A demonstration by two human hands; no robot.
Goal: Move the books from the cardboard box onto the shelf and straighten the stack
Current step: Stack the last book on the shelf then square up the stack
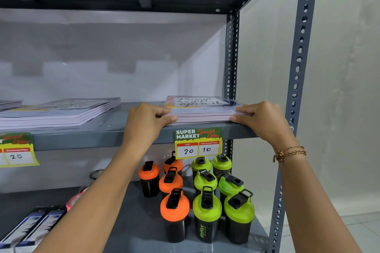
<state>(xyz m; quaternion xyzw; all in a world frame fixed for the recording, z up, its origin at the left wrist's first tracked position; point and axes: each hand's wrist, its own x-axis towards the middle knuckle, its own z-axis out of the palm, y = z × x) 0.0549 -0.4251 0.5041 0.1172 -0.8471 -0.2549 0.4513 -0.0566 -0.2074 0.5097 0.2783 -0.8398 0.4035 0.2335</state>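
The left hand (145, 121) and right hand (261, 118) pinch opposite sides of a low stack of thin, glossy paperback books (202, 109). It lies flat on the grey painted metal shelf (115, 135).

Bright, even light from the near side leaves soft shadows on the far wall (102, 51), while the wide lens bends the right upright (298, 72) and blurs the left edge.

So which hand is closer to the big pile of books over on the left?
The left hand. It grips the left edge of the small stack, on the side toward the big pile. The right hand grips the far right edge.
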